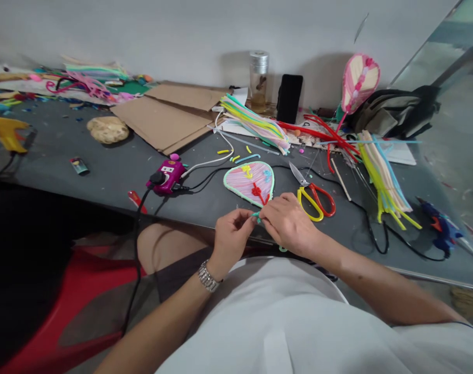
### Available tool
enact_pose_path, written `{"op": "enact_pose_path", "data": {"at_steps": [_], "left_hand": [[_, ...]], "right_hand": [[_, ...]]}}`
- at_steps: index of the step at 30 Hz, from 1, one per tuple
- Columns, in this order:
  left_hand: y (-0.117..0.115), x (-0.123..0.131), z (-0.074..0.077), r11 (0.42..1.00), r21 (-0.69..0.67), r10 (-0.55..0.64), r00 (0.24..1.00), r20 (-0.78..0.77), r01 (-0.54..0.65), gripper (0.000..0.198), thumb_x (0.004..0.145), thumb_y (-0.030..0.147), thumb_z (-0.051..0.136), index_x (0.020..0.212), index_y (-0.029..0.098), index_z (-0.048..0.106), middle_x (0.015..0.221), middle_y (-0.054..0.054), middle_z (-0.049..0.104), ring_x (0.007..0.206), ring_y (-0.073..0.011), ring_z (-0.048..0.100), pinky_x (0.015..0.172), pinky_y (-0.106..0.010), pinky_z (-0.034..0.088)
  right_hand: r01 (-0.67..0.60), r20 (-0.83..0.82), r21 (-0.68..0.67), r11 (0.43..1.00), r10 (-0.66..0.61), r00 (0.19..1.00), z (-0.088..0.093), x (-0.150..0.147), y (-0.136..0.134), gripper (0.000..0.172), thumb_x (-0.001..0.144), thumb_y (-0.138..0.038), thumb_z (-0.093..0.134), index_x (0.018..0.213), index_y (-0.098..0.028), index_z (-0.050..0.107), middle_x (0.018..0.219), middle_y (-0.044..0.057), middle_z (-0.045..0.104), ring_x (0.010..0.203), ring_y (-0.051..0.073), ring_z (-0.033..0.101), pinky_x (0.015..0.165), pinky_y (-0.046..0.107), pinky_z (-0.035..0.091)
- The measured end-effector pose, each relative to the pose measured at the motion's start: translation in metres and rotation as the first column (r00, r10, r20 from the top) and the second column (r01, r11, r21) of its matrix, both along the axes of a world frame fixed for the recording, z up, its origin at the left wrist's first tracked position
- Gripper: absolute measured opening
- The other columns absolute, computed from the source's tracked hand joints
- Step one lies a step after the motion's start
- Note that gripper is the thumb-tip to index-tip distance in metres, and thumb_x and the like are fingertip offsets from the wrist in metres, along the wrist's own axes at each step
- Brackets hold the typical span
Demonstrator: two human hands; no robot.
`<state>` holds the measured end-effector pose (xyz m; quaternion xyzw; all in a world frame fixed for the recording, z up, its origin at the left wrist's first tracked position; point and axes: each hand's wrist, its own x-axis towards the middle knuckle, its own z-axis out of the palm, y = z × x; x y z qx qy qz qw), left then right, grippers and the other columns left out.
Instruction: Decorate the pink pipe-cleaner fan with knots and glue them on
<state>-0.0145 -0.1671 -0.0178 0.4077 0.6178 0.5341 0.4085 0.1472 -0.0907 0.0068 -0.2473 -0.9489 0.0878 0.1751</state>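
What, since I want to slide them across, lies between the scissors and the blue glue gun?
The head view shows a black cord and the yellow-green pipe cleaners' ends between the scissors and the blue glue gun.

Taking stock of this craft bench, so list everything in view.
Teardrop pipe-cleaner craft: 1, pink, mint rim, just beyond the hands
Balloon-shaped craft: 1, pink and cream, back right
Scissors: 1, red and yellow handles, right of the teardrop
Hot glue guns: 2, blue right, yellow far left
Pipe-cleaner bundles: 3, mixed colours, back and right
Cardboard sheets: several, brown, back centre
Power socket: 1, magenta, left of the teardrop
Jar: 1, clear, silver lid, by wall
Phone: 1, black, against wall
Bag: 1, dark, back right
Chair: 1, red, lower left
Left hand: 1, pinching mint pipe cleaner, silver watch
Right hand: 1, on the same strand
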Motion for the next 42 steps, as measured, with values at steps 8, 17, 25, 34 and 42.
{"op": "enact_pose_path", "data": {"at_steps": [8, 17, 25, 34, 42], "left_hand": [[0.008, 0.009, 0.002, 0.982, -0.089, 0.188, 0.798, 0.573, -0.168, 0.029, 0.070, 0.039, 0.085, 0.083, 0.018, 0.069, 0.074, 0.001, 0.068, 0.071, -0.0112, 0.060, 0.060, -0.021, 0.041], [0.003, 0.021, 0.007, 0.965, 0.093, 0.201, 0.923, 0.327, -0.244, 0.018, 0.080, 0.035, 0.079, 0.088, 0.019, 0.075, 0.079, 0.001, 0.072, 0.068, -0.0113, 0.057, 0.066, -0.023, 0.046], [0.002, 0.020, 0.007, 0.975, 0.121, 0.169, 0.975, 0.141, -0.186, 0.015, 0.080, 0.029, 0.074, 0.087, 0.017, 0.077, 0.083, -0.004, 0.077, 0.074, -0.0159, 0.065, 0.071, -0.026, 0.050], [0.004, 0.011, 0.019, 0.983, 0.124, 0.152, 0.980, -0.131, -0.136, 0.021, 0.080, 0.033, 0.066, 0.078, 0.016, 0.077, 0.066, -0.002, 0.071, 0.057, -0.0127, 0.053, 0.057, -0.025, 0.041], [0.004, -0.001, 0.022, 0.996, 0.017, 0.089, 0.992, -0.090, -0.087, 0.023, 0.074, 0.036, 0.070, 0.062, 0.017, 0.067, 0.057, 0.001, 0.063, 0.055, -0.0118, 0.050, 0.054, -0.023, 0.039]], "right_hand": [[0.247, -0.466, 0.018, 0.969, -0.210, 0.860, 0.019, 0.010, -0.017, 0.022, 0.093, -0.032, 0.067, 0.113, -0.023, 0.062, 0.110, 0.011, 0.071, 0.104, 0.029, 0.064, 0.091, 0.044, 0.045], [0.135, -0.451, -0.667, 0.733, -0.541, 0.709, 0.000, -0.021, -0.027, 0.019, 0.089, -0.036, 0.067, 0.081, -0.020, 0.070, 0.077, 0.003, 0.070, 0.065, 0.015, 0.058, 0.061, 0.028, 0.046], [0.136, -0.466, -0.649, 0.748, -0.533, 0.706, -0.006, -0.022, -0.026, 0.012, 0.087, -0.028, 0.062, 0.078, -0.020, 0.063, 0.070, -0.001, 0.063, 0.061, 0.013, 0.053, 0.061, 0.026, 0.042], [0.210, -0.492, -0.397, 0.893, -0.400, 0.773, -0.003, -0.020, -0.023, 0.007, 0.087, -0.019, 0.059, 0.081, -0.022, 0.062, 0.077, 0.000, 0.068, 0.070, 0.015, 0.061, 0.067, 0.027, 0.046], [0.013, -0.190, 0.265, 0.964, 0.039, 0.981, -0.002, -0.018, -0.004, 0.024, 0.098, -0.014, 0.043, 0.079, -0.020, 0.057, 0.074, 0.006, 0.061, 0.072, 0.022, 0.052, 0.067, 0.033, 0.041]]}}
